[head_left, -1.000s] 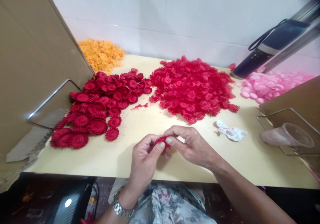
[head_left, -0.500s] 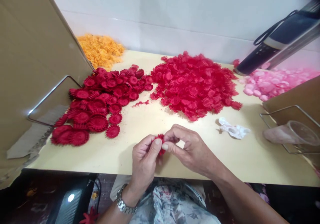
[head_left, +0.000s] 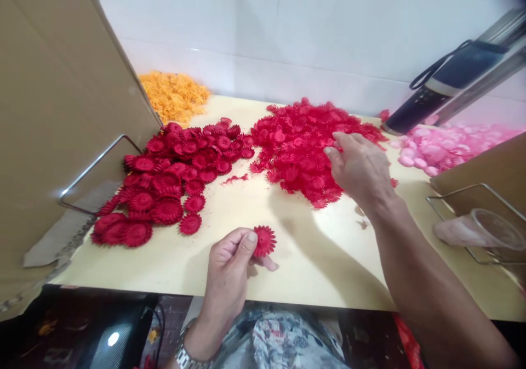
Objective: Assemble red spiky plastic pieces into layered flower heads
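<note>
Between the thumb and fingers of my left hand (head_left: 230,265) is a red fringed flower piece (head_left: 265,241), round with pointed petals. It is held just above the near part of the table. My right hand (head_left: 361,163) is over the right side of a loose heap of red flower pieces (head_left: 296,138). Its thumb and forefinger stand a little apart, with nothing visible between them. To the left lie stacked dark red flower pieces (head_left: 166,210), some of them nested in rows.
Orange flower pieces (head_left: 175,97) lie at the back left, pink ones (head_left: 452,144) at the back right. A dark blue flask (head_left: 427,103) leans near the wall. A plastic cup (head_left: 472,229) lies in a wire holder on the right. Cardboard (head_left: 69,84) stands on the left.
My right hand has let go of the flower piece and moved forward to the red heap. My left hand still holds the piece, now more visible. The right forearm now hides most of a white scrap.
</note>
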Demonstrator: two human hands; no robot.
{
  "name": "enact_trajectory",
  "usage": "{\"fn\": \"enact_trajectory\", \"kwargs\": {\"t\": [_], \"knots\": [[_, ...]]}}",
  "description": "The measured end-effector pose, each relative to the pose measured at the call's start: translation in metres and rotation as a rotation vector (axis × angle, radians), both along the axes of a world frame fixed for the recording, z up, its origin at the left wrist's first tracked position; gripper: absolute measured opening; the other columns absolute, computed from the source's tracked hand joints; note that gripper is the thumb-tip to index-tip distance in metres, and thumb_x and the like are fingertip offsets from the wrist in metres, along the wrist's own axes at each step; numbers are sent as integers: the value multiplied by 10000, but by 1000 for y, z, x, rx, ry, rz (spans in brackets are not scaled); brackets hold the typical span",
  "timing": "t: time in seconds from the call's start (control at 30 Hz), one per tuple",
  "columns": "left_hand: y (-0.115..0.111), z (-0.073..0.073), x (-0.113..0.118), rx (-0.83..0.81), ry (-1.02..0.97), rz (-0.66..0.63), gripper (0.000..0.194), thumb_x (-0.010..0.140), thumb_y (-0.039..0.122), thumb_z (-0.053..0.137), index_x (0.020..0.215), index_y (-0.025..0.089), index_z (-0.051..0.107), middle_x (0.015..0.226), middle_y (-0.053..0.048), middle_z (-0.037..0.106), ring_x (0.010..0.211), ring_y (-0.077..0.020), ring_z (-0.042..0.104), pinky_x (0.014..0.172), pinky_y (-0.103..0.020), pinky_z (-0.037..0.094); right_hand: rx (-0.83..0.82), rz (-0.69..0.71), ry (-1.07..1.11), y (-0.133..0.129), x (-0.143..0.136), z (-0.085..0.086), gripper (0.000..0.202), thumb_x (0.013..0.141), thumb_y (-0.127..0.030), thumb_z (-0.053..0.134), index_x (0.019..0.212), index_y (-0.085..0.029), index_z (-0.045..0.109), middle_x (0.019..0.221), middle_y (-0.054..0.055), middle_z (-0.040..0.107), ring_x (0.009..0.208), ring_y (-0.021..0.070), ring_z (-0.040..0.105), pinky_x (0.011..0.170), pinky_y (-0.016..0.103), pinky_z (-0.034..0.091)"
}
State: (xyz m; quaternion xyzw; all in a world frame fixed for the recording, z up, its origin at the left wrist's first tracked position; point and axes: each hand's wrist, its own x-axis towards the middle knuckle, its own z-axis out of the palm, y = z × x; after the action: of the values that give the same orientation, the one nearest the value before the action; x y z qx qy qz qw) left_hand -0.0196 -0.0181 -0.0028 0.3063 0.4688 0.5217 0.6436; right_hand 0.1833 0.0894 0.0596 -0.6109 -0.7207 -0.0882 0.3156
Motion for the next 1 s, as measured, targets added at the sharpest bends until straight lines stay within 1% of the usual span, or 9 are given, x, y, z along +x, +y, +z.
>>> {"fn": "enact_trajectory", "kwargs": {"t": [0.03, 0.07, 0.13, 0.2, 0.3, 0.4, 0.6, 0.77, 1.0], "knots": [[1, 1, 0, -3, -8, 18, 253, 771, 356, 608, 639, 141, 591, 487, -12, 623, 474, -131, 583, 577, -251, 470, 11, 64, 24, -9, -7, 1, 89, 832, -210, 508, 856, -177, 586, 795, 79, 596, 750, 218, 539, 658, 336, 379], [3, 1, 1, 3, -19, 39, 235, 764, 338, 618, 642, 138, 603, 511, -10, 630, 486, -127, 586, 584, -249, 474, -15, 185, 69, -22, -16, -1, 109, 854, -225, 493, 829, -184, 591, 787, 74, 607, 724, 198, 543, 646, 320, 383], [5, -1, 4, 24, -51, 72, 184, 757, 303, 631, 682, 136, 631, 573, -9, 649, 528, -130, 599, 597, -250, 483, -157, 491, 139, -48, -37, -9, 157, 862, -258, 508, 736, -195, 576, 693, 46, 592, 640, 161, 527, 599, 287, 384], [5, -2, 7, 42, -94, 74, 150, 756, 282, 632, 727, 136, 654, 621, -14, 664, 576, -141, 610, 601, -255, 491, -240, 600, 116, -69, -54, -22, 182, 843, -274, 543, 681, -192, 551, 656, 39, 560, 635, 164, 505, 589, 288, 374], [3, -4, 10, 40, -140, 44, 146, 756, 272, 631, 742, 133, 674, 651, -26, 675, 613, -157, 622, 588, -260, 501, -285, 577, 116, -79, -64, -41, 162, 845, -257, 536, 699, -186, 534, 667, 29, 528, 639, 159, 483, 589, 286, 368], [1, -6, 10, 58, -129, 27, 142, 758, 263, 631, 761, 134, 688, 685, -38, 689, 632, -166, 635, 599, -267, 508, -315, 581, 192, -77, -60, -49, 114, 852, -242, 523, 755, -184, 541, 706, 35, 536, 664, 158, 490, 607, 284, 386], [-4, -12, 8, 77, -148, 1, 131, 767, 238, 629, 839, 158, 704, 772, -39, 715, 645, -163, 645, 653, -286, 513, -292, 607, 193, -80, -56, -44, 151, 840, -123, 462, 710, -166, 524, 656, 41, 518, 632, 156, 475, 578, 282, 377], [-4, -8, 9, 30, -170, 37, 117, 752, 237, 639, 710, 138, 685, 606, -22, 688, 566, -159, 637, 608, -272, 508, -301, 643, 243, -82, -53, -43, 128, 806, -99, 457, 712, -175, 498, 638, 29, 503, 601, 146, 462, 548, 269, 364], [-1, 0, 10, 35, -79, 125, 193, 774, 266, 618, 624, 144, 613, 477, 14, 620, 509, -131, 618, 593, -234, 497, -143, 498, 241, -83, -59, -42, 155, 784, -83, 434, 677, -194, 430, 589, 0, 446, 531, 128, 420, 509, 260, 340]]}}
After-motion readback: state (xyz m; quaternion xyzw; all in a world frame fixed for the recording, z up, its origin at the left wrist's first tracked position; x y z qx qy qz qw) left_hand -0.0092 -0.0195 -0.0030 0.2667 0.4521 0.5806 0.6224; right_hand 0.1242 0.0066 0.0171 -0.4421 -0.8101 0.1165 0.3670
